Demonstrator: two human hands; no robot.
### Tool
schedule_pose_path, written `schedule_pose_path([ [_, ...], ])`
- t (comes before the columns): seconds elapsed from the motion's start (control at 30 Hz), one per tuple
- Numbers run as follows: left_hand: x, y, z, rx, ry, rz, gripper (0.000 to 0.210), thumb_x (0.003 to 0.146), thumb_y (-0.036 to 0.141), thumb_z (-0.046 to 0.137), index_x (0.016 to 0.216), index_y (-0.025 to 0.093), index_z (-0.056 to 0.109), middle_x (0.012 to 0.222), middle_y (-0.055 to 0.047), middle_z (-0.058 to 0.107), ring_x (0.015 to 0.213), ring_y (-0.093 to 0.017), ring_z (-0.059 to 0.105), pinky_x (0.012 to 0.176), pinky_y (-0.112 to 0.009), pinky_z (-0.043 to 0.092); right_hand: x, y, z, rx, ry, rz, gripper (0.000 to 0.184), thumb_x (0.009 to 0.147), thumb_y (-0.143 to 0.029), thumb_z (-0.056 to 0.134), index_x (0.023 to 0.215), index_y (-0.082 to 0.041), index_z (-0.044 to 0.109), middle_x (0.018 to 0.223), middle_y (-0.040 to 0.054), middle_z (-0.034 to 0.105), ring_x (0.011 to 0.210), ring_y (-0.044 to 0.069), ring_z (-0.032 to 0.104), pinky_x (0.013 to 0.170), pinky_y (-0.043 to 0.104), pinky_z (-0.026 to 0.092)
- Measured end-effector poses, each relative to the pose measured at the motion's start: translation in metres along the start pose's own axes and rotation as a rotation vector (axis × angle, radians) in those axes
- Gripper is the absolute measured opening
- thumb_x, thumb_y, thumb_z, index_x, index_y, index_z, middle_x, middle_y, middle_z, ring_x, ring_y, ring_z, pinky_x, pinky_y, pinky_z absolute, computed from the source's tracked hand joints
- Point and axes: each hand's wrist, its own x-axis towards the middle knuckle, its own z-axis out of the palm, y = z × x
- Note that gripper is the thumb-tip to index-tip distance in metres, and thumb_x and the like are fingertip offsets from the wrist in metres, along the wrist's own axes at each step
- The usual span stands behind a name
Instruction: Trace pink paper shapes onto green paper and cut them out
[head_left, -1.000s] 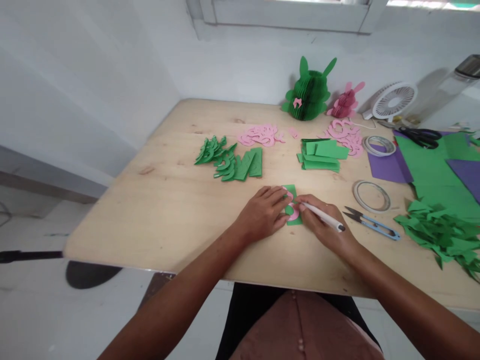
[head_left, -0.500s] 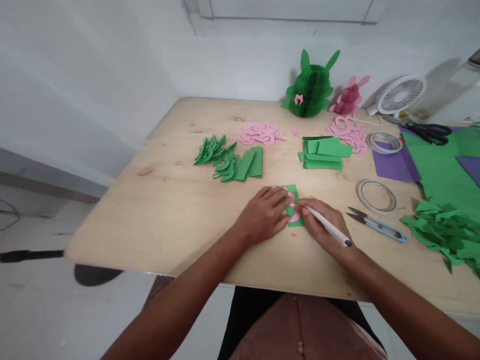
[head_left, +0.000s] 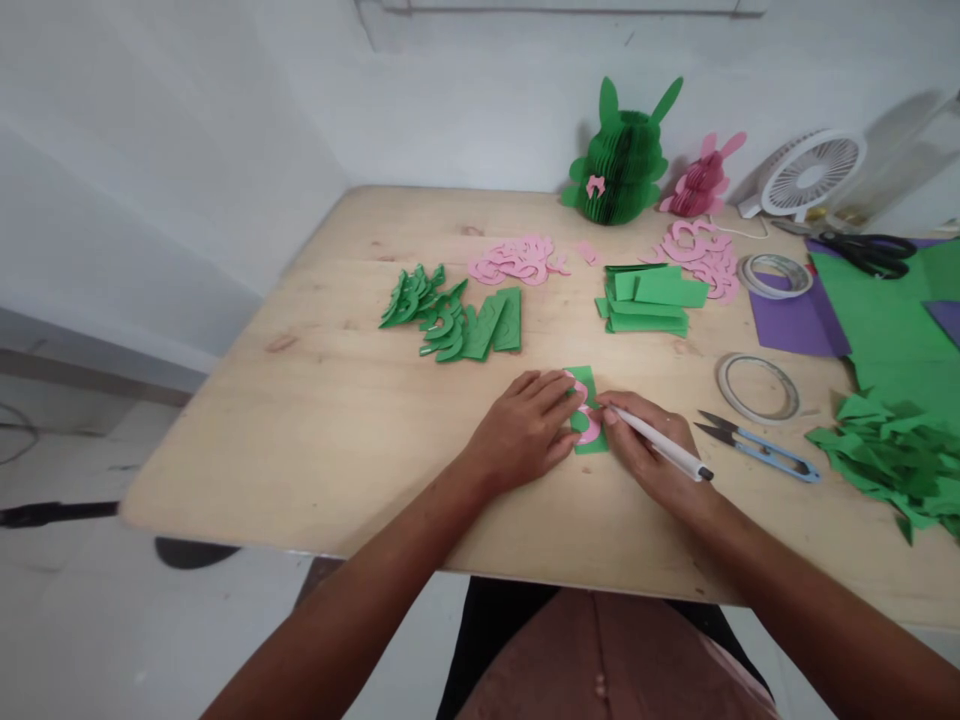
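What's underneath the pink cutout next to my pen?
A green paper rectangle lies under the pink cutout, showing around its curves. Your left hand covers the left side of both, so whatever is beneath it there can't be seen.

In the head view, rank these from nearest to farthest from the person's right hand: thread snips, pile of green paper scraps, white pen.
1. White pen: held in the right hand.
2. Thread snips: lying to the hand's right.
3. Pile of green paper scraps: farther right, past the snips.
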Motion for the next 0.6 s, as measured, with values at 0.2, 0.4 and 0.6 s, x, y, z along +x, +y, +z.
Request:
schedule_pose_path([
  [0.2, -0.0002, -0.0009, 0.0004, -0.008, -0.004, -0.001, 0.037, 0.090, 0.029, 0.048, 0.124, 0.014, 0.054, 0.128, -0.013, 0.057, 0.126, -0.025, 0.048, 0.107, -0.043, 0.036, 0.0006, 0.0007, 0.0012, -0.055, 0.012, -0.059, 0.018, 0.091, -0.021, 0.051, 0.101, -0.021, 0.065, 0.099, 0.0059, 0.072, 0.087, 0.018, 0.068, 0.079, 0.032, 0.054],
  [0.4, -0.0005, -0.0013, 0.0008, -0.004, -0.009, 0.002, 0.038, 0.090, 0.030, 0.049, 0.124, 0.014, 0.054, 0.129, -0.013, 0.057, 0.126, -0.025, 0.047, 0.107, -0.044, 0.036, 0.0006, 0.0017, 0.0022, -0.084, 0.016, -0.106, 0.020, 0.091, -0.021, 0.050, 0.103, -0.021, 0.065, 0.099, 0.0059, 0.072, 0.090, 0.019, 0.068, 0.082, 0.033, 0.053],
  [0.6, 0.0001, -0.0007, 0.0013, -0.006, 0.005, 0.004, 0.038, 0.089, 0.029, 0.049, 0.125, 0.015, 0.052, 0.128, -0.012, 0.058, 0.125, -0.024, 0.048, 0.107, -0.043, 0.036, -0.0002, 0.0029, 0.0038, -0.077, 0.031, -0.118, 0.020, 0.091, -0.022, 0.049, 0.102, -0.022, 0.066, 0.099, 0.0059, 0.072, 0.091, 0.019, 0.068, 0.083, 0.032, 0.053],
])
